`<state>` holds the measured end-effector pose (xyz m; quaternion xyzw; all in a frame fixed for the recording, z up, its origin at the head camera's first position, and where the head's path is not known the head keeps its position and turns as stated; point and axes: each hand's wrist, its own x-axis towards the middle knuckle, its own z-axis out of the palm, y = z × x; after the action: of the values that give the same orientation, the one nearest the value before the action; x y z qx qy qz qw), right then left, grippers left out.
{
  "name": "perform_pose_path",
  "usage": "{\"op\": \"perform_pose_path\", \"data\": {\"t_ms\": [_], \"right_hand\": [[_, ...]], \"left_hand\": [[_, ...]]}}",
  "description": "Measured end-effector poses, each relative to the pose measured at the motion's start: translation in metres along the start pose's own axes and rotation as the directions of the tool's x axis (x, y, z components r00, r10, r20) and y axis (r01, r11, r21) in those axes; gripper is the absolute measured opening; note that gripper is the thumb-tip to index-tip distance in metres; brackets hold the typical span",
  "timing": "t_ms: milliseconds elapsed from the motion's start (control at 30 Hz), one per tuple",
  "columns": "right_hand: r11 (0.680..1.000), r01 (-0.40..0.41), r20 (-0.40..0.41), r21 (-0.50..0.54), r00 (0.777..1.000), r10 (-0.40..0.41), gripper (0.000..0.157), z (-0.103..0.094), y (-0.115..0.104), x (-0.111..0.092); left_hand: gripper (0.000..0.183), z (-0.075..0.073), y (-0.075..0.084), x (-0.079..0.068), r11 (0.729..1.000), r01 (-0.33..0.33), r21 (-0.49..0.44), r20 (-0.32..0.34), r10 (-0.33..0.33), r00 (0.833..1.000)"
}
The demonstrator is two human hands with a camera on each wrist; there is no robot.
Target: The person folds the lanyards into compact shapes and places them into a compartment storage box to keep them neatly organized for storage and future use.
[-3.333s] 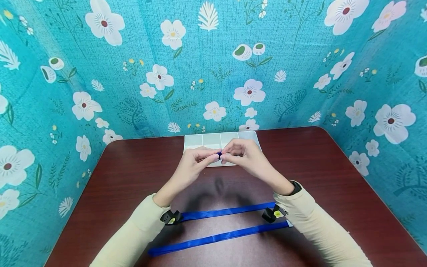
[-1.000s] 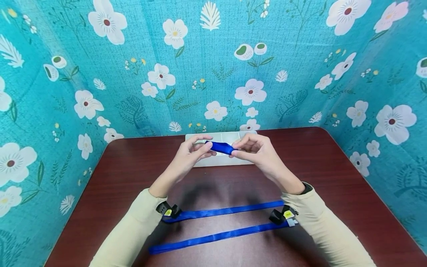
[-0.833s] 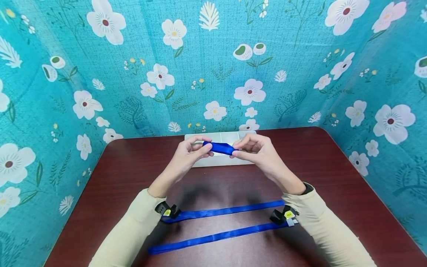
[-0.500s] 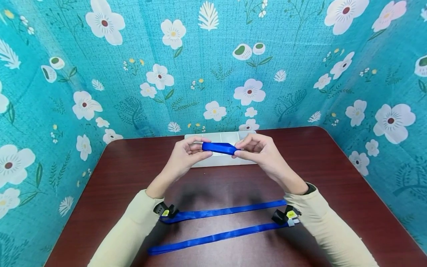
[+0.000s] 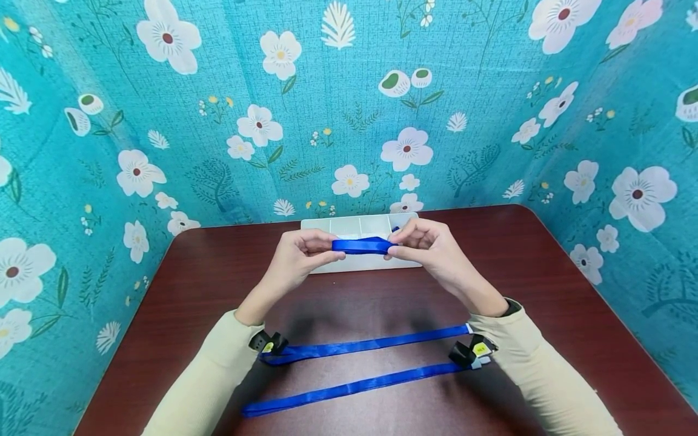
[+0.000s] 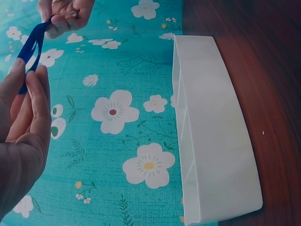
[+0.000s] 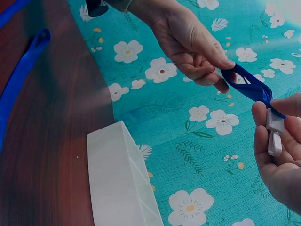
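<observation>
Floral curtain (image 5: 322, 103), strap (image 5: 361, 246) between grips (image 5: 291, 259) (image 5: 433, 247)

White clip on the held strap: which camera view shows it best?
The right wrist view: there the white clip lies in the right hand, where the blue strap gathers, largely uncovered. In the head view I cannot make it out; the left wrist view has only a pale bit at that hand, possibly the clip.
</observation>
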<state>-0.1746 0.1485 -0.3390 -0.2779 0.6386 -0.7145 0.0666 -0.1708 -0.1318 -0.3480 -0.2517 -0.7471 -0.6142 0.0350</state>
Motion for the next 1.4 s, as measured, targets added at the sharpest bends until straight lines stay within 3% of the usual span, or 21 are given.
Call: {"op": "perform_pose_path", "data": {"t_ms": [133,433,667,867,1133,1400], "right_hand": [[1.000,-0.014,0.012,0.014,1.000,0.014,0.012,-0.002,0.001,0.000],[0.999,-0.029,0.002,-0.043,1.000,0.029,0.011,-0.004,0.006,0.000],[0.991,-0.049,-0.012,-0.125,0.999,0.048,0.012,-0.005,0.005,0.000],[0.979,-0.074,0.006,-0.190,0.997,0.077,0.012,-0.005,0.004,0.000],[0.976,-0.088,0.036,-0.198,0.995,0.097,0.013,-0.006,0.006,0.000],[0.970,-0.120,0.016,-0.213,0.992,0.127,0.013,-0.005,0.013,0.002]], "left_hand": [[0.018,-0.001,-0.001,-0.002,1.000,-0.018,-0.004,0.024,0.018,1.000],[0.018,-0.001,-0.007,-0.005,0.990,0.084,-0.116,0.063,-0.077,0.995],[0.013,0.001,-0.008,-0.006,0.980,0.080,-0.180,0.074,-0.068,0.995],[0.011,0.002,-0.007,-0.007,0.984,0.062,-0.165,0.058,-0.053,0.997],[0.011,0.002,-0.007,-0.008,0.980,0.103,-0.172,0.047,-0.096,0.994],[0.016,0.003,-0.009,-0.011,0.989,0.133,-0.072,0.004,-0.133,0.991]]}}
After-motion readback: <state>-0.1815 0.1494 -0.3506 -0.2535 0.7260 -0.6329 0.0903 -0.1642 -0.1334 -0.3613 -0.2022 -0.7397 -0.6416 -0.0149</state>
